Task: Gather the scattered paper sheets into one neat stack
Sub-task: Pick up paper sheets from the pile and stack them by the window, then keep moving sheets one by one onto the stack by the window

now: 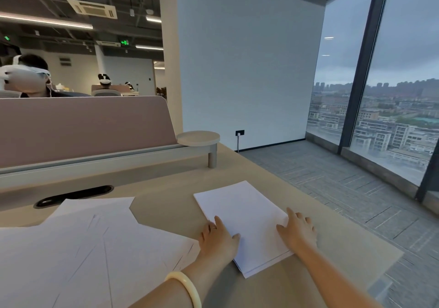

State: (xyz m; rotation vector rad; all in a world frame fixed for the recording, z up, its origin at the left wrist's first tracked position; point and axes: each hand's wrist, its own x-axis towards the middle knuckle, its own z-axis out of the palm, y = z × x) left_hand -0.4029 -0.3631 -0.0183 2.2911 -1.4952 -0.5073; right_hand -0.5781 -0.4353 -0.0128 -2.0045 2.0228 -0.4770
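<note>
Both hands, left (pixel 217 237) & right (pixel 298 231), flat, fingers spread, gripping nothing, on squared white stack (pixel 242 212); approx. aligned edges.

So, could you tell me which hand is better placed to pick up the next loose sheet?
Left. The left hand rests on the stack's left edge, right beside the loose sheets fanned across the desk's left side. The right hand sits on the stack's far side, so it would probably have to cross over.
</note>
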